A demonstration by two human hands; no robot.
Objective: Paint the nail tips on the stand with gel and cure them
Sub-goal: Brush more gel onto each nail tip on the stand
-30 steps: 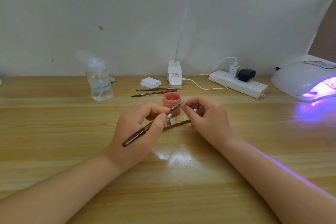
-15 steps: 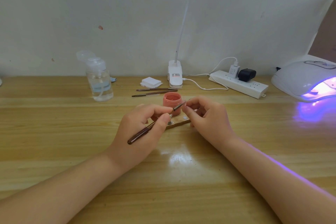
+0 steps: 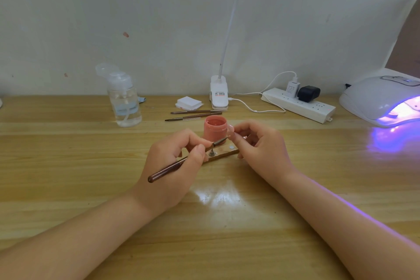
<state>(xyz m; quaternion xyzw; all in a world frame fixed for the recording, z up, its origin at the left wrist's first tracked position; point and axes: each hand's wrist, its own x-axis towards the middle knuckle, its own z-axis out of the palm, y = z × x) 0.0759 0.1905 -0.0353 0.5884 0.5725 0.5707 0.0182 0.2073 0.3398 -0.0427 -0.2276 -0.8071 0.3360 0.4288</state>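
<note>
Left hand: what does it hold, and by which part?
The left hand holds a brush, pinched on the handle near the metal ferrule, not the rear end.

Both forearms converge on the table; left grip and right grip pinched.

You face a wooden table set against a plain white wall bearing a few small reddish marks; a white clip lamp stands at the table's far edge, its head glowing at the top of view, its glare reflected on the wood near you
</note>
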